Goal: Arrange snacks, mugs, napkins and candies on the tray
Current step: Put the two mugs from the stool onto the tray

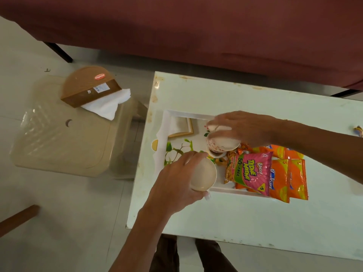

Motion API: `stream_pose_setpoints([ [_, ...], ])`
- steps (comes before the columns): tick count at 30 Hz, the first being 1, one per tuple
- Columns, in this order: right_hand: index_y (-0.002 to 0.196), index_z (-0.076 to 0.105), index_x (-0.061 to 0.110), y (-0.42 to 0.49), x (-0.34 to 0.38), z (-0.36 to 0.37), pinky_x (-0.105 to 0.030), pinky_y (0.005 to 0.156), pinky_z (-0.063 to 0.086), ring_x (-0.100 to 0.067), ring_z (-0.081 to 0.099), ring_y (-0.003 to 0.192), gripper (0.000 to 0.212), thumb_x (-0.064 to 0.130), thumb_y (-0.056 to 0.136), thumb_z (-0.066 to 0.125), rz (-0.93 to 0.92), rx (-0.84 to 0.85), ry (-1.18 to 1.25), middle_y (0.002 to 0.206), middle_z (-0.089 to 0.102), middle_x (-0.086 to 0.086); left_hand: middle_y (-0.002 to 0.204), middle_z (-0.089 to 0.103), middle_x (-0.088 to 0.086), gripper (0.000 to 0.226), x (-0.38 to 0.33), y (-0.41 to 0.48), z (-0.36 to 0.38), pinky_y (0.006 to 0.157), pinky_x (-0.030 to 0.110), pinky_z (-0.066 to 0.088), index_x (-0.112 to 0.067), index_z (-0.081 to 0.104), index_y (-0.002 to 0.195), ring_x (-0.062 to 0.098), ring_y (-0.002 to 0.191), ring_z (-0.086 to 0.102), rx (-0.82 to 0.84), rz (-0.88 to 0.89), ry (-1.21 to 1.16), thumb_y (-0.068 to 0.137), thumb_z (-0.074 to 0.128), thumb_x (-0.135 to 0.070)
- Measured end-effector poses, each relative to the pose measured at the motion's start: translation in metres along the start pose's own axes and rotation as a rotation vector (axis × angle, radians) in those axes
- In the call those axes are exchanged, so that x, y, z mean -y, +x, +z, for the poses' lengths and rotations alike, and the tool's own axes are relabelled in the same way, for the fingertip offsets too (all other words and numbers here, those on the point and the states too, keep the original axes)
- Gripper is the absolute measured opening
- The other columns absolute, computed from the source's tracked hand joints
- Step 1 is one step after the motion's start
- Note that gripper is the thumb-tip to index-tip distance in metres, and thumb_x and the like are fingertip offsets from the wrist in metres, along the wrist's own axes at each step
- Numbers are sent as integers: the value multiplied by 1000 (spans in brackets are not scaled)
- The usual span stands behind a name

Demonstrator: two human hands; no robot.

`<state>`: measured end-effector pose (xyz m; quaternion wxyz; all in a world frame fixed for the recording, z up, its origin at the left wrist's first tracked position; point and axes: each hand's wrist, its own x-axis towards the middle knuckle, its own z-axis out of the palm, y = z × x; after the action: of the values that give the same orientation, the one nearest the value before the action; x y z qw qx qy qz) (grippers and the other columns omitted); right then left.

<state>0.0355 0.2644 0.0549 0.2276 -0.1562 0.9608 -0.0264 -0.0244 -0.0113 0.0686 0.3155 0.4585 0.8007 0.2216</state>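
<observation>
**Two mugs going down onto the tray**

The left hand point(174, 179) is closed around a plain cream mug point(203, 176), fingers wrapped over its far side and the thumb toward the near side, so the mouth faces up and toward the camera. That mug sits at the near-left part of the tray point(169, 122), close to the tray's near edge; whether its base already rests on the tray is hidden by the hand. The right hand point(241, 128) is curled over the top of a second mug point(223, 144), white with small red marks, which is tilted on its side with the rim facing the near edge. Its fingers point(214, 122) press on the upper wall; how fully they enclose it cannot be seen.

To do this step well, I would stand each mug upright on bare tray floor before letting go, keeping the patterned mug off the snack packets point(253, 173) just beside it. Those packets, one pink and several orange, fill the right half of the tray and overhang its near-right edge onto the table point(235, 222).

The left half of the tray is the free space, so both mugs probably belong there. Napkins point(110, 105) lie well apart on a plastic stool point(59, 146) left of the table, under a brown holder point(88, 87).
</observation>
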Motion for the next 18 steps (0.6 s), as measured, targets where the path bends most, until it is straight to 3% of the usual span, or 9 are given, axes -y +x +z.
stream_pose_setpoints([
  [2,143,30,36,-13,7,-6,-36,94,51,-25,39,136,99,8,63,83,255,-172,285,155,31,1,145,52,-10,95,1,6,-4,91,41,55,-34,38,145,18,119,59,31,24,-14,65,87,-48],
  [5,125,48,36,-36,52,-12,-25,89,56,-6,56,112,66,3,73,72,655,-516,800,128,51,15,146,52,-9,101,-1,17,-8,94,43,53,-37,32,146,22,119,58,76,11,-3,63,88,-49],
  [7,121,52,34,-50,101,-6,-20,89,54,-2,58,109,62,-2,74,69,774,-601,1074,120,57,16,144,54,-7,101,-5,25,-9,94,44,52,-37,30,143,25,117,60,113,5,24,61,89,-49],
  [8,126,51,32,-56,128,-2,-24,93,53,-3,57,112,64,-2,74,71,805,-608,1168,122,56,15,141,56,-6,98,-7,29,-8,91,44,53,-36,32,139,25,115,61,125,11,32,60,89,-49],
  [10,137,43,32,-61,172,7,-34,98,52,-8,53,119,77,6,73,78,881,-610,1205,128,48,17,135,60,-6,94,-11,36,-6,86,43,56,-37,33,133,26,110,63,141,19,31,58,90,-49],
  [14,149,24,30,-41,215,23,-36,106,46,-12,40,133,101,21,70,86,1010,-651,1170,144,31,17,133,62,-5,95,-13,43,3,80,35,52,-42,30,129,25,106,64,156,51,70,57,91,-48],
  [18,148,27,23,-12,218,31,-34,104,45,-16,36,137,105,23,64,90,1124,-825,1086,149,36,1,131,63,-7,92,-18,48,11,77,34,53,-39,35,130,24,106,65,171,60,87,56,89,-44],
])
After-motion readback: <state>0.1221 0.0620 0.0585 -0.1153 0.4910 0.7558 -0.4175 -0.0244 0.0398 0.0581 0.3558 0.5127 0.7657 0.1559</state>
